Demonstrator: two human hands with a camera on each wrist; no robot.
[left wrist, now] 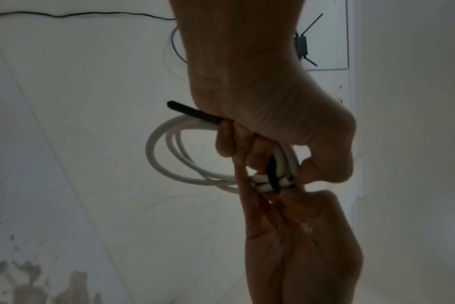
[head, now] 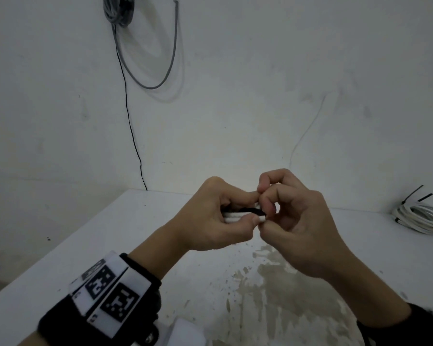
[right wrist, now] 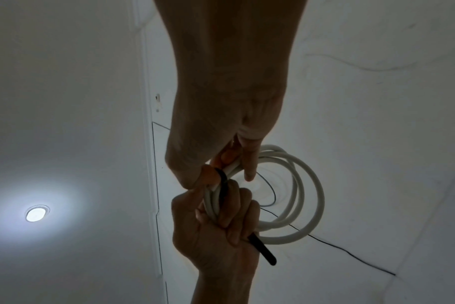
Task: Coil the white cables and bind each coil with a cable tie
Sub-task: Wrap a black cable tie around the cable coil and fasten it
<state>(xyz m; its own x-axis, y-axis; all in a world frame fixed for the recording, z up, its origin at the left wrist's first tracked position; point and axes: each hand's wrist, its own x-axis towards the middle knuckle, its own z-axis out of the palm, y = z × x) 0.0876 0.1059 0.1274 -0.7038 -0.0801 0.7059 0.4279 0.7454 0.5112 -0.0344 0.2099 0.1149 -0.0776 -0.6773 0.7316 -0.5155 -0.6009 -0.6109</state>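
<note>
Hands (head: 205, 216) grip white coil (right wrist: 299, 195), black-tied.

White cable coil (right wrist: 296, 191) wrapped by black tie (right wrist: 222, 181)

A bound coil (head: 419, 217) lies on the table (head: 110, 233), right of both hands (head: 205, 218).

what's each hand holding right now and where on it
The left hand grips the white cable coil at its bunched strands, where the black cable tie wraps it. The right hand pinches the same bunch at the tie.
</note>
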